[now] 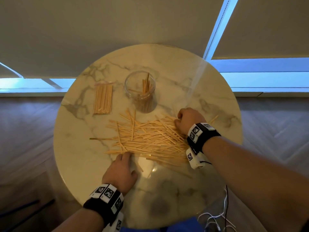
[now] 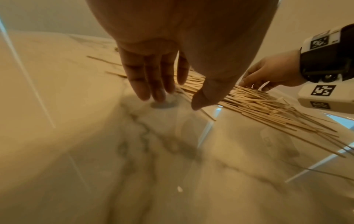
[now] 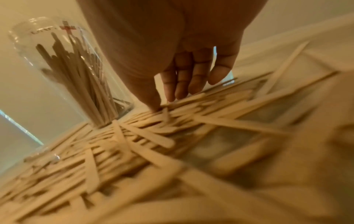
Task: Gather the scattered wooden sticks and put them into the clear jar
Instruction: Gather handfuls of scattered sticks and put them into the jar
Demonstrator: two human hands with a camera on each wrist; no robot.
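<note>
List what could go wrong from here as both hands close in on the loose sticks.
1. The clear jar stands right behind the loose sticks; a sweep by the right hand might knock it over and spill the sticks inside.
2. Some sticks lie near the marble table's front edge; the left hand could push them off.
3. The wrapped bundle beside the jar could get mixed in.

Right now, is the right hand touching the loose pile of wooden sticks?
Touching. The right wrist view shows the right hand with its thumb tip and fingertips pressed down on the wooden sticks; the head view agrees, the hand lying on the pile's far right edge.
</note>
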